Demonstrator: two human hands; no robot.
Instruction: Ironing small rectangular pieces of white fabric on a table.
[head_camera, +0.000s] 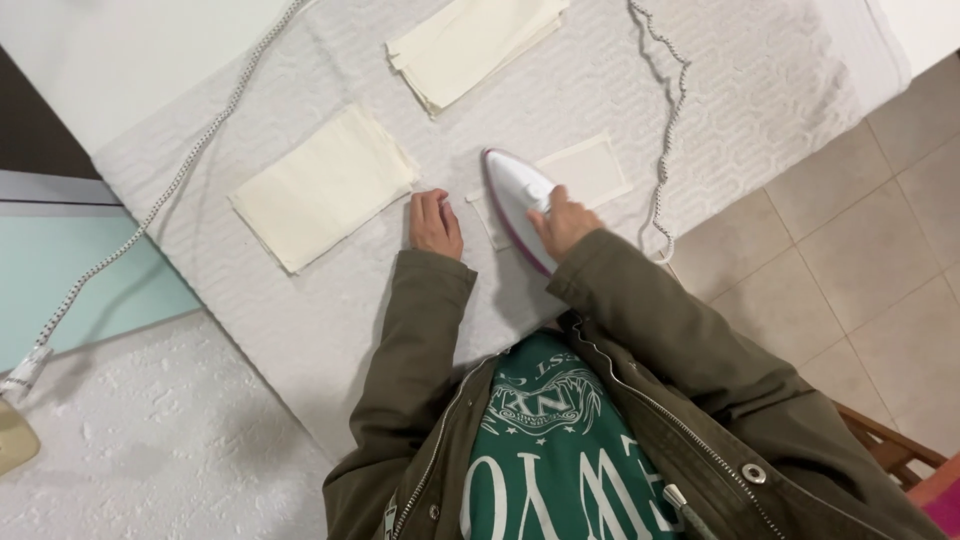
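**Cream cloth under a white iron**

Cream fabric, a small rectangular piece (590, 172), lies flat on the padded tabletop (330, 330), and the iron (520, 200) stands on its near left end. The fingers of the right hand (563, 222) are wrapped around the handle of the iron from above, so this hand is clenched on the iron and presses it down on the cloth. The iron is white with a purple edge, and its pointed tip looks away from the person, toward the upper left.

The left hand (435, 224) rests just beside the iron, on the left. Its fingers are bent and lie with the tips on the white cover, close to the corner of the small piece; they grasp nothing. It looks as if this hand keeps the cloth and the cover steady while it stays away from the hot plate.

Further left there is a stack of cream squares (322, 186), neatly one on another, well apart from the iron. A second stack (470, 45) lies at the far edge. The two piles are kept separate, perhaps pressed and not pressed, but I cannot tell which is which.

A braided cord (668, 130) runs in loops on the right side of the cover, away from both piles. Another cord (150, 210) crosses on the left to a plug (22, 375).
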